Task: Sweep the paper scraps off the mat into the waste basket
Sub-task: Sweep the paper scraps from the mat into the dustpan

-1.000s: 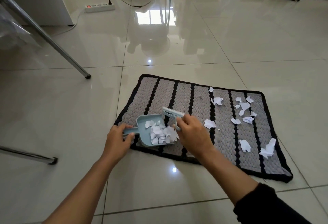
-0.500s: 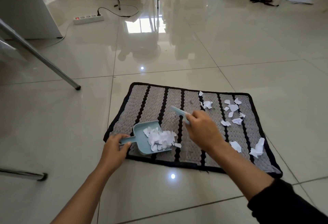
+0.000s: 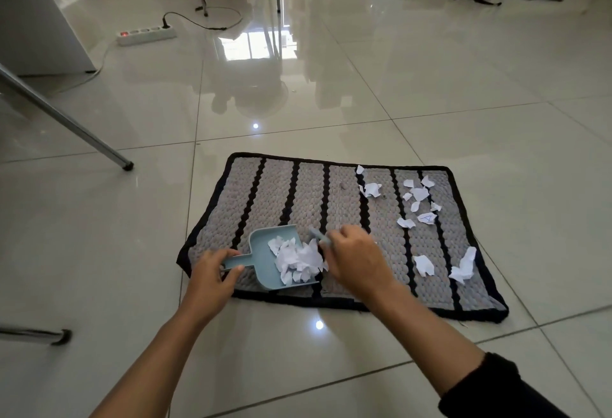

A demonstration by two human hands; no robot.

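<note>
Item: grey woven mat with black stripes and border (image 3: 334, 192), on tiled floor (image 3: 430, 86).
Left hand (image 3: 212, 277): fingers clamped on handle of light-blue plastic dustpan (image 3: 265, 260), held flat at the mat's near-left edge, mouth facing right, likely to catch sweepings.
Right hand (image 3: 356, 260): palm down, fingers closed round small blue brush (image 3: 319, 238), at the pan's mouth.
White paper scraps: heap in pan (image 3: 298, 258); loose scraps (image 3: 419, 194) toward the mat's right edge.
Waste basket: not visible.

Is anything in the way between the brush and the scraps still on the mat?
Nothing visible. Only bare mat lies between the brush in the right hand and the loose scraps further right.
</note>
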